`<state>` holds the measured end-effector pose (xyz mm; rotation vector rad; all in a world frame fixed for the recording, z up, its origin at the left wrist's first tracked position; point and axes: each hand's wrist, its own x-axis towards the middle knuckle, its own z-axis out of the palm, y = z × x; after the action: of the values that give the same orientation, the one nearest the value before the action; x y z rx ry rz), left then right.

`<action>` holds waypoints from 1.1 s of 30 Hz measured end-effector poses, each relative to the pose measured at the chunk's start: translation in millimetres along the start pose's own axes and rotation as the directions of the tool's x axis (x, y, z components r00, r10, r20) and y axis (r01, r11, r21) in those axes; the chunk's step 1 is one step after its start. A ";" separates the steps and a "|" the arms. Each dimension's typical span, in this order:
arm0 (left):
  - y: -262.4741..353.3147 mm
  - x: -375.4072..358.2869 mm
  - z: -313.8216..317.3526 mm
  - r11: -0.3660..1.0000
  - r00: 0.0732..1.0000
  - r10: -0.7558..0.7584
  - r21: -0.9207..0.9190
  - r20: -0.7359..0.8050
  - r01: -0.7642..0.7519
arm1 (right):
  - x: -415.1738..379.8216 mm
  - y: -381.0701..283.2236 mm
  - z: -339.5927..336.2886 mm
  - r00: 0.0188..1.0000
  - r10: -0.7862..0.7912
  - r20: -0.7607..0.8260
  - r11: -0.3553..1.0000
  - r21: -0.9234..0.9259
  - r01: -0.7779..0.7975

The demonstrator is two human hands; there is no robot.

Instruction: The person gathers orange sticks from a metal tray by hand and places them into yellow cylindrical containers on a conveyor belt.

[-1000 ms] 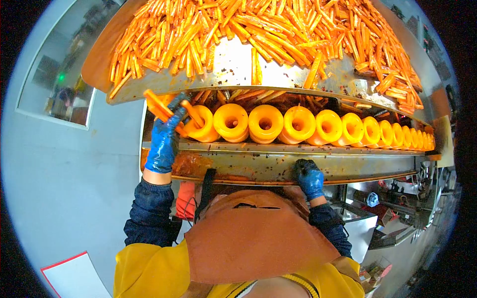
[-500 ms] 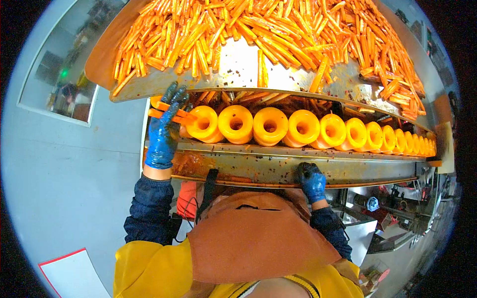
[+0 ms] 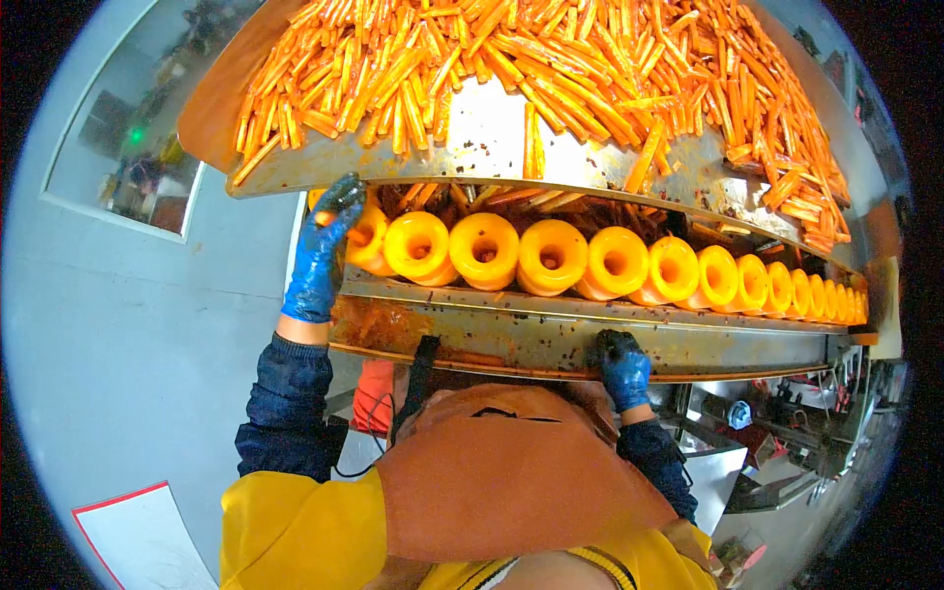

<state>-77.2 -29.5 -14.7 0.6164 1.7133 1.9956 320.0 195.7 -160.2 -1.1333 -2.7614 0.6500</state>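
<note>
My left hand [image 3: 323,251], in a stained blue glove, is at the left end of a row of yellow funnel-mouthed cups. Its fingers are closed around an orange stick [image 3: 324,218], mostly hidden by the hand. Right beside it, the leftmost fully visible cup mouth [image 3: 366,239] has an orange piece inside. My right hand [image 3: 623,368], gloved in blue with blackened fingers, rests curled at the front edge of a metal trough [image 3: 551,344]. Whatever those fingers grip, if anything, is hidden.
A sloping metal tray [image 3: 472,133] heaped with orange sticks [image 3: 580,69] is beyond the cups. More yellow cups [image 3: 678,270] curve away to the right. A window [image 3: 128,118] is in the wall at left. A black strap [image 3: 421,379] crosses the trough's front edge.
My left hand has moved slightly left relative to the tray, and the sticks it held out are now largely hidden. The cups appear shifted. My right hand stays at the trough edge.
</note>
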 end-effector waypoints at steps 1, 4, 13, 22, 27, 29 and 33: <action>4.5 -3.8 3.4 0.999 1.000 -0.026 0.038 0.009 0.026 | 1.0 -0.3 -0.4 1.000 -0.001 -0.004 1.000 0.004 0.001; 18.6 10.8 9.0 0.957 0.991 0.117 0.274 -0.063 -0.096 | 1.6 -0.3 1.1 1.000 -0.003 -0.010 0.998 0.065 0.003; 8.9 175.7 91.6 -0.006 0.993 -0.006 0.993 0.116 -0.116 | -1.4 8.7 8.5 0.992 -0.068 -0.104 0.997 0.040 0.073; 20.7 169.6 83.7 0.194 0.943 -0.106 0.936 0.317 -0.293 | -0.9 1.4 0.4 1.000 0.008 0.013 1.000 -0.030 -0.007; 31.2 142.3 18.1 0.818 0.961 0.015 0.549 0.277 -0.171 | -1.4 0.6 0.4 0.995 -0.062 -0.072 0.997 0.043 0.065; 65.5 95.5 17.7 0.948 0.940 -0.307 0.139 0.149 0.287 | -2.4 -1.2 -4.4 0.992 -0.095 -0.081 0.995 0.011 0.096; 58.7 23.7 25.1 0.981 0.981 -0.192 -0.027 0.003 0.192 | -3.2 -4.7 -3.9 0.992 -0.064 -0.106 0.997 0.026 0.068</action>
<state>-83.7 -3.7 48.0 0.4247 1.6742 1.8806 320.2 191.9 -154.4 -1.0343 -2.6787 0.6036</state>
